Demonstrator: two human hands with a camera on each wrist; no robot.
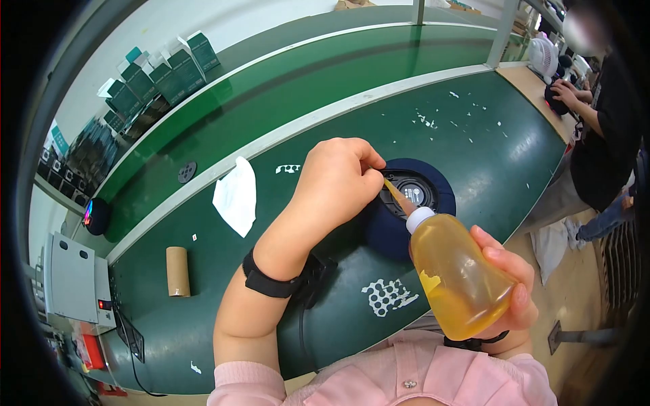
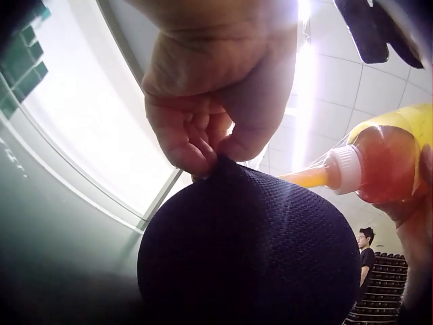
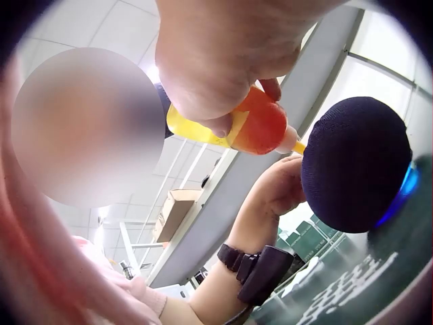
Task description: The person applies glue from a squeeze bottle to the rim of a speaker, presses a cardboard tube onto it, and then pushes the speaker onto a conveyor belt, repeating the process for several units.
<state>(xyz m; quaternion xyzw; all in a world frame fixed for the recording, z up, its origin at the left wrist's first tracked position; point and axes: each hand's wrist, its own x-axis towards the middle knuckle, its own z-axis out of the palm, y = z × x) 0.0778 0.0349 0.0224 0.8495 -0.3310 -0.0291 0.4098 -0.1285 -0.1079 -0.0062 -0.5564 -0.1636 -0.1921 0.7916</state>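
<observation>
A round device covered in dark blue fabric (image 1: 437, 177) stands on the green table, its black recessed base with a round label (image 1: 414, 195) facing up. My left hand (image 1: 335, 177) pinches the fabric at the rim; in the left wrist view the left hand (image 2: 216, 88) pulls the cloth (image 2: 250, 250) into a small peak between thumb and fingers. My right hand (image 1: 511, 284) grips a soft bottle of yellow liquid (image 1: 460, 277), tilted, its narrow nozzle at the recess edge beside the left fingertips. In the right wrist view the nozzle (image 3: 300, 147) meets the fabric ball (image 3: 358, 162).
On the table are a white sheet (image 1: 237, 197), a cardboard tube (image 1: 177, 271), a perforated white scrap (image 1: 388, 298) and small white bits. Green boxes (image 1: 166, 74) stand beyond the far ledge. A grey control box (image 1: 78, 281) is at left; a person (image 1: 602, 135) works at right.
</observation>
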